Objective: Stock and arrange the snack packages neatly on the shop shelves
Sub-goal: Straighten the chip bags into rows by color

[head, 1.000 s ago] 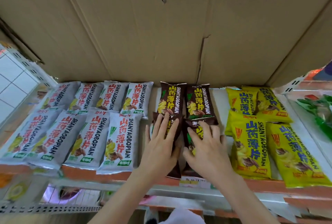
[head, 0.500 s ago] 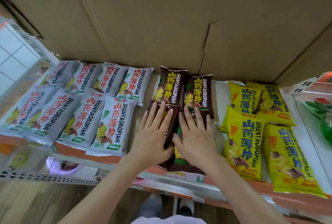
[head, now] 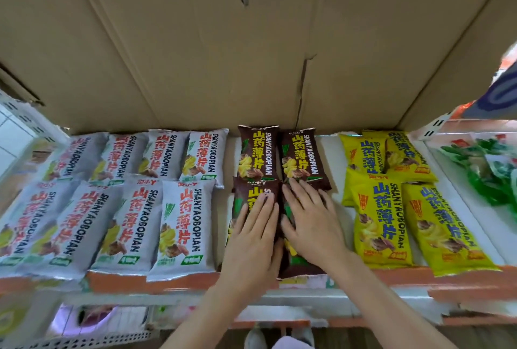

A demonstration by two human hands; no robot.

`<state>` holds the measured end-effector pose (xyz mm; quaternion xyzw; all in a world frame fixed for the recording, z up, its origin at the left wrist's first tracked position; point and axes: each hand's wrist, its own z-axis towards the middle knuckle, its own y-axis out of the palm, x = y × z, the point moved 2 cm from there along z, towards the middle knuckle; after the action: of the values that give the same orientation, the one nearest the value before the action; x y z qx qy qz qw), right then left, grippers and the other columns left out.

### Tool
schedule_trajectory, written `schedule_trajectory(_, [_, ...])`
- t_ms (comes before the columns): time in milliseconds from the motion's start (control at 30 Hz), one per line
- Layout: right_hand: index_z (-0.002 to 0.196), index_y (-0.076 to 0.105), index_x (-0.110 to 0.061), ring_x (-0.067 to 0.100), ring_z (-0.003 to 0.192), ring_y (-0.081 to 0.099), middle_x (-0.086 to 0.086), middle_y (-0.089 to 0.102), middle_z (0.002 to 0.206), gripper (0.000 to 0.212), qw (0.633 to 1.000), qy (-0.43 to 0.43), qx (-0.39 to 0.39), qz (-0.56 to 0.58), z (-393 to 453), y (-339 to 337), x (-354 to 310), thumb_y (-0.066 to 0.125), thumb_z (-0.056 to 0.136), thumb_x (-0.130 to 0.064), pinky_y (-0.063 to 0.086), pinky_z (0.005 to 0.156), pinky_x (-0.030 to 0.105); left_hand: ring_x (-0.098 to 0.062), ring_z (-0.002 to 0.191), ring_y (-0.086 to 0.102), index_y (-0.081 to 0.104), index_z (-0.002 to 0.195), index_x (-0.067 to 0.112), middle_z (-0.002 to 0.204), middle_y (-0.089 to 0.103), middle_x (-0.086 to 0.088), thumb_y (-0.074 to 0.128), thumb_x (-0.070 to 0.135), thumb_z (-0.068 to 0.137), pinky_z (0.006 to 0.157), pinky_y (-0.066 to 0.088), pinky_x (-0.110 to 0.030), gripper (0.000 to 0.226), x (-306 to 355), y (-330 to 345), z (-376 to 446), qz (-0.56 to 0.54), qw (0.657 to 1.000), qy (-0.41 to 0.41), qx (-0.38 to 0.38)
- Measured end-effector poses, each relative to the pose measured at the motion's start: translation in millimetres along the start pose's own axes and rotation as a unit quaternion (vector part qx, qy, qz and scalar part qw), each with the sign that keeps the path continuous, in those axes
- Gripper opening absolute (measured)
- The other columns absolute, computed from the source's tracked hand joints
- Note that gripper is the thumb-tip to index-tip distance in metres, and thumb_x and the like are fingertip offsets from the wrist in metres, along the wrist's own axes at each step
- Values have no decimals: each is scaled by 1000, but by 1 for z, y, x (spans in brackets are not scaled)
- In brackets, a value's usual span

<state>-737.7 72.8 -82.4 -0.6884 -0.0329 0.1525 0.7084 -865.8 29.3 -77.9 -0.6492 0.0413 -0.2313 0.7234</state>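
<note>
We press both palms flat, fingers spread, on the front brown packets (head: 253, 197): our left hand (head: 253, 239) beside our right hand (head: 312, 225). Left of the brown packets on the shelf (head: 330, 152) lie grey packets (head: 181, 225); right, yellow packets (head: 377, 222).

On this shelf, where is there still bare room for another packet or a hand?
Bare white shelf shows in the strip between the brown packets and yellow packets. A narrower gap separates the white packets from the brown. The white block is packed edge to edge; both hands cover the front brown pair.
</note>
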Motion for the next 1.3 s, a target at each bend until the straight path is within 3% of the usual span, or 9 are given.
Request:
schedule_trajectory(67, [149, 13, -20, 12, 144, 1, -3, 5, 158, 61, 998, -10, -56, -9, 4, 5, 3, 21, 95, -47, 3, 116, 40, -22, 140, 25, 46, 136, 7, 148, 35, -5, 34, 34, 93, 114, 25, -41, 53, 0, 3, -9, -17, 1000, 23, -7])
schedule_trajectory(167, [149, 3, -19, 9, 143, -11, -6, -10, 157, 59, 993, -22, -118, 10, 5, 0, 6, 15, 98, -45, -4, 115, 37, -12, 145, -2, 20, 148, 16, 155, 9, 6, 22, 49, 95, 119, -1, -33, 62, -3, 1, -12, -60, 998, 10, -27])
schedule_trajectory(233, [148, 18, -19, 7, 144, 2, -7, 5, 158, 53, 989, -33, -127, 62, 1, -11, 9, 20, 99, -41, 2, 117, 35, -10, 145, -1, 18, 148, 20, 155, 10, 8, 34, 46, 94, 119, 0, -32, 62, -1, 0, -10, -73, 997, 4, -20])
schedule_trajectory(333, [136, 46, -21, 8, 133, 34, -6, 42, 144, 41, 984, -56, -66, 158, -7, -34, 15, 35, 99, -33, 22, 110, 27, -14, 138, 24, 33, 142, 17, 147, 34, 3, 50, 31, 92, 114, 22, -30, 55, 7, -10, -1, -143, 990, -18, 15])
schedule_trajectory(433, [130, 53, -19, 8, 127, 40, -6, 51, 136, 36, 979, -73, -18, 188, -12, -53, 32, 44, 96, -26, 27, 107, 24, -13, 132, 32, 39, 139, 14, 141, 38, 1, 51, 23, 93, 108, 24, -20, 48, 25, -11, 18, -177, 984, -12, 33])
schedule_trajectory(667, [114, 65, -10, 23, 120, 47, 6, 60, 122, 26, 981, 15, 100, 164, -16, -90, 141, 55, 90, -12, 23, 102, 25, -24, 121, 44, 47, 129, 8, 131, 44, -7, 56, 19, 90, 99, 35, -31, 42, 97, -6, 106, -219, 974, -40, 52])
schedule_trajectory(867, [135, 44, -20, 35, 134, 24, 19, 28, 145, 53, 982, 174, -8, 79, 23, -81, 229, 51, 89, -45, 26, 105, 41, -40, 135, 23, 23, 143, 14, 147, 18, -23, 53, 41, 88, 111, 23, -41, 69, 130, 33, 205, -74, 980, -151, -107])
schedule_trajectory(967, [143, 26, -17, 42, 130, 29, 25, 24, 142, 73, 964, 188, -75, 172, 39, -64, 242, 57, 84, -48, 31, 105, 44, -47, 138, 13, 6, 149, 23, 151, 3, -30, 49, 43, 89, 113, 17, -45, 77, 133, 54, 225, -54, 960, -205, -184])
schedule_trajectory(1300, [133, 27, -4, 38, 106, 40, 26, 33, 124, 71, 984, 114, -2, 135, 40, -43, 236, 63, 76, -26, 33, 91, 42, -49, 134, 17, -3, 148, 29, 145, 11, -32, 57, 34, 85, 108, 25, -50, 87, 144, 61, 217, -66, 947, -275, -153])
